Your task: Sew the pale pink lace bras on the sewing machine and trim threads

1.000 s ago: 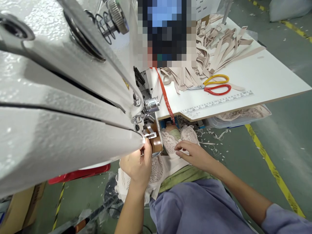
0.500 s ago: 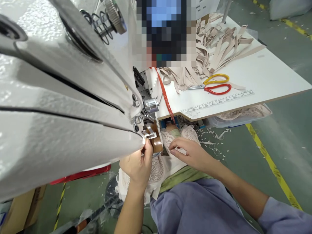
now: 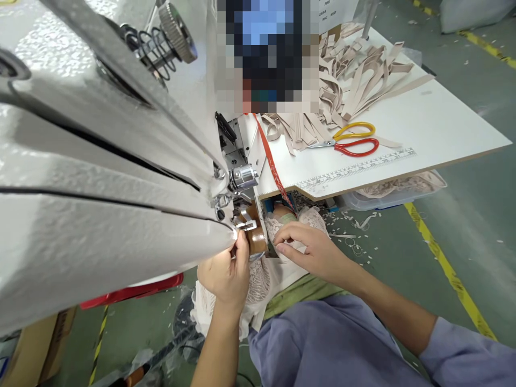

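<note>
My left hand [image 3: 226, 271] is closed at the tip of the sewing machine arm [image 3: 169, 242], thumb and index finger pinched close below the presser foot [image 3: 246, 224]. A pale lace bra [image 3: 260, 282] hangs under and beside this hand; the bit between the fingertips is mostly hidden. My right hand [image 3: 306, 247] is curled over another lace part of the garment, right of the brown machine bed [image 3: 257, 239], with thumb and index tips close together. Lace shows around its fingers and through the gap behind the tips.
Yellow-and-red-handled scissors [image 3: 357, 141] lie on the white table [image 3: 443, 123] near a printed ruler [image 3: 355, 169] and piled beige straps [image 3: 334, 86]. A red ribbon [image 3: 272, 161] runs down toward the bed. Below the table sits a clear bin [image 3: 403, 193]. A blurred-out person is opposite.
The view has shifted slightly, so the machine and table appear a little further left. Both hands keep nearly the same pose and place at the machine.
</note>
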Demonstrator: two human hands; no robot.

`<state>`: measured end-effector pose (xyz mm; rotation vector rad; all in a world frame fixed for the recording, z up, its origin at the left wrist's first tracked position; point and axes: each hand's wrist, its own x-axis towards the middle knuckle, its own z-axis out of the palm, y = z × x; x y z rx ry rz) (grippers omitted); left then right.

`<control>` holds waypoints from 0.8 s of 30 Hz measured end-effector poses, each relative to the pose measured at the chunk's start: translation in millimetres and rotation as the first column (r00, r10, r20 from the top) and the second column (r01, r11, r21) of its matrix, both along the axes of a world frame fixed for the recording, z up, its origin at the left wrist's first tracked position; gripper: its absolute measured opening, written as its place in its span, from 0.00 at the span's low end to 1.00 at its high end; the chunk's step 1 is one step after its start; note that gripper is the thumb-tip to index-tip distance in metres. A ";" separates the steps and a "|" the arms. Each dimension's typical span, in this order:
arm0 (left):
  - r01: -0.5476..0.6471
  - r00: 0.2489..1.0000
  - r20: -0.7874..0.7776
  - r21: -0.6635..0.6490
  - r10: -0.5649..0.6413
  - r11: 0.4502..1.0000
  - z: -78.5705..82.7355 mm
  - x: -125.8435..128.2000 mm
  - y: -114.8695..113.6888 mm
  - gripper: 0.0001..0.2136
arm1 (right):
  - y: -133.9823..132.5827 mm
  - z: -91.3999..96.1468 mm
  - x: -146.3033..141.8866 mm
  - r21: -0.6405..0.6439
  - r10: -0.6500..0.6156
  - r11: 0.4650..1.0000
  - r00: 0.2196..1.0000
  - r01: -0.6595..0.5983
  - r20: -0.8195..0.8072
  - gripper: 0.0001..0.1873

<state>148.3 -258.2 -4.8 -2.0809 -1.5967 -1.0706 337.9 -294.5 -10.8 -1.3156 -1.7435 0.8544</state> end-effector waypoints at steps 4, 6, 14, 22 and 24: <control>-0.026 1.000 -0.016 -0.015 0.025 1.000 1.0 0.6 -0.7 0.15 | 8.9 3.5 -9.2 0.195 -0.048 0.980 0.999 0.046 0.006 0.06; -0.047 0.999 -0.015 0.005 0.047 0.999 1.5 0.9 -1.1 0.15 | 18.1 7.6 -15.8 0.312 -0.070 0.949 0.995 0.047 0.066 0.11; 0.013 0.995 -0.099 0.049 -0.008 0.999 12.3 -6.6 1.5 0.17 | 49.2 34.7 -28.9 0.407 0.012 0.906 0.968 -0.116 0.251 0.15; 0.147 0.961 -0.232 -0.046 -0.153 0.988 26.7 -14.2 5.5 0.20 | 47.7 50.2 -32.0 0.250 -0.023 0.966 0.945 -0.063 0.325 0.10; 0.178 0.940 -0.280 -0.086 -0.196 0.980 31.2 -15.8 5.9 0.19 | 47.3 54.7 -35.9 0.239 -0.049 0.970 0.934 -0.040 0.354 0.08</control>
